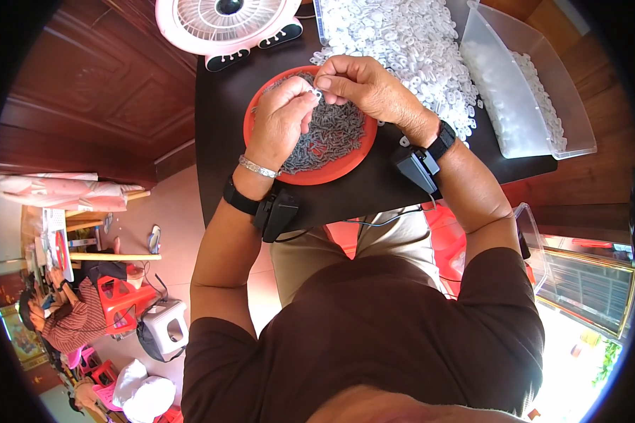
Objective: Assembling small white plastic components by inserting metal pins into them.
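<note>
Above a round orange-red basin [331, 174], my two hands meet with their fingertips close together. My left hand [281, 118] pinches a small white plastic piece [318, 95] with a hole in it. My right hand [369, 86] has its thumb and forefinger pressed together beside that piece; anything between them is too small to make out. Many small grey, screw-like pieces [335, 134] fill the basin below. Right of the basin, a large heap of similar white plastic pieces [420, 60] spreads over the dark tabletop [331, 204].
A pink fan [226, 25] stands at the table's far left. At the right edge, a clear plastic bin [522, 92] holds more white pieces. Wrist-worn black devices trail cables. Off to the left sit another person [70, 317], a red stool [123, 303] and a grey-white stool [166, 328].
</note>
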A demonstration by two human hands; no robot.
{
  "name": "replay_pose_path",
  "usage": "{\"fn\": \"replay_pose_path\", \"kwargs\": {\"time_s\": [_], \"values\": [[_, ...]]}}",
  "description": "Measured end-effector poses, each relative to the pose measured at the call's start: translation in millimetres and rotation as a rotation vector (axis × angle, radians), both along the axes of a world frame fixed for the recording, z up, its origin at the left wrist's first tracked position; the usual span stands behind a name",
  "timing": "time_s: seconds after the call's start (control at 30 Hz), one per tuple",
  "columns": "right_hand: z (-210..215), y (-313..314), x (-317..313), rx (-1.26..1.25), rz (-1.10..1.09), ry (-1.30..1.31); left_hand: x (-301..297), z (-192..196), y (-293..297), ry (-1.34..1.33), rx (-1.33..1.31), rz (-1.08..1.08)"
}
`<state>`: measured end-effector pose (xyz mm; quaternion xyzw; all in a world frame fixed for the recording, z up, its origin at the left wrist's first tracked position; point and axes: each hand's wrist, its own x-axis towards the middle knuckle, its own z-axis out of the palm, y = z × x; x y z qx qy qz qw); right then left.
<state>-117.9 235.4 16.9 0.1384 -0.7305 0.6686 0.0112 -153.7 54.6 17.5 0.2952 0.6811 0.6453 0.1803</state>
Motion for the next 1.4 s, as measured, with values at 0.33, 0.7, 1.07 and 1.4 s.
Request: {"fn": "replay_pose_path", "kwargs": {"time_s": [0.33,0.7,1.07,1.4], "values": [[9.9,-3.9,8.3,0.497,-0.139,0.232,0.5,-4.7,1.7,-0.015,-0.066,-0.004],[6.4,21.2,-2.2,0.459,-0.417,0.218,-3.3,-1.2,-2.8,-0.007,0.02,0.087],[-26.9,79.8,-29.4,1.062,-0.678,0.209,-3.5,-1.9,-1.8,0.016,0.028,0.058],[-25.9,78.2,-29.9,1.136,-0.67,0.244,-2.0,0.1,-0.9,0.019,0.022,0.052]]}}
